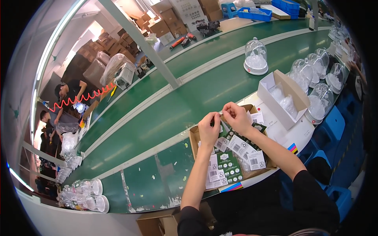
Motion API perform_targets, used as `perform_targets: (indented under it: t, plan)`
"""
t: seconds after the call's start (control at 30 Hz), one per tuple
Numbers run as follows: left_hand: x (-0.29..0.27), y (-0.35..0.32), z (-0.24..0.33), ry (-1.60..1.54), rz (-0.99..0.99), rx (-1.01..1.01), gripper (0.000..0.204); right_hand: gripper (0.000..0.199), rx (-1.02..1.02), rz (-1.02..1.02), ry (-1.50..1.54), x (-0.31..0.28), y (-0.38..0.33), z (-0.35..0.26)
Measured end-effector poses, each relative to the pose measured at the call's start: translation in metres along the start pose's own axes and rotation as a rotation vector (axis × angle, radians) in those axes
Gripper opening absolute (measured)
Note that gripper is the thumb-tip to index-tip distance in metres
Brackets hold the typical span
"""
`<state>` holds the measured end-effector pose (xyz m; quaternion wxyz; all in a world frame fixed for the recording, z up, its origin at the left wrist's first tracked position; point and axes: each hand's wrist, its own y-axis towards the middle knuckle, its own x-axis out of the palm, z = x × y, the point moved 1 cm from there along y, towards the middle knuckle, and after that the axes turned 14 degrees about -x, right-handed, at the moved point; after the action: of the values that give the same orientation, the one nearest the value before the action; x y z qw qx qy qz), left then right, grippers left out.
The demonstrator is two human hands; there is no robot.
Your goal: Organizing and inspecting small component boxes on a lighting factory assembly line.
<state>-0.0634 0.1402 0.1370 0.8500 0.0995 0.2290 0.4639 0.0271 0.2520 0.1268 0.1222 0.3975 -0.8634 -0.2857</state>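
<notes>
My left hand (209, 128) and my right hand (236, 117) are raised close together, fingertips pinched. What sits between the fingers is too small to make out. Below them stands an open shallow cardboard box (193, 137), filled with green printed cards (230, 167) and white barcode labels (256, 160). Some clear plastic also shows among the cards. Right of the box, a white open carton (265, 87) holds clear wrapped pieces (289, 105). Across the green belt, a clear dome with a white base (256, 59) stands upright.
Several clear domes (321, 100) stand in a group at the right. More domes (84, 196) lie on their sides at the lower left. A metal post (138, 43) rises beyond the green conveyor (157, 114). Blue stools (334, 122) are at the right; two people work at the far left.
</notes>
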Motion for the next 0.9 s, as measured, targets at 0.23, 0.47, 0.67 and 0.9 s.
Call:
perform_targets:
  t: [0.23, 0.47, 0.67, 0.9]
  plan:
    - [-0.0017, -0.0020, -0.0006, 0.005, -0.008, -0.004, 0.012, 0.008, 0.010, 0.007, 0.026, 0.0020, -0.0007, -0.0032]
    - [0.0003, -0.0011, -0.0019, 0.001, -0.015, -0.010, 0.011, 0.009, 0.015, -0.006, -0.004, -0.0007, -0.0009, -0.0015]
    - [-0.0034, -0.0013, -0.0027, -0.006, -0.005, -0.026, 0.011, 0.009, 0.006, -0.010, 0.019, 0.0031, 0.0004, -0.0039]
    - [-0.0015, -0.0014, 0.0004, -0.009, -0.004, -0.015, 0.011, 0.009, 0.022, -0.004, 0.024, 0.0005, -0.0006, -0.0001]
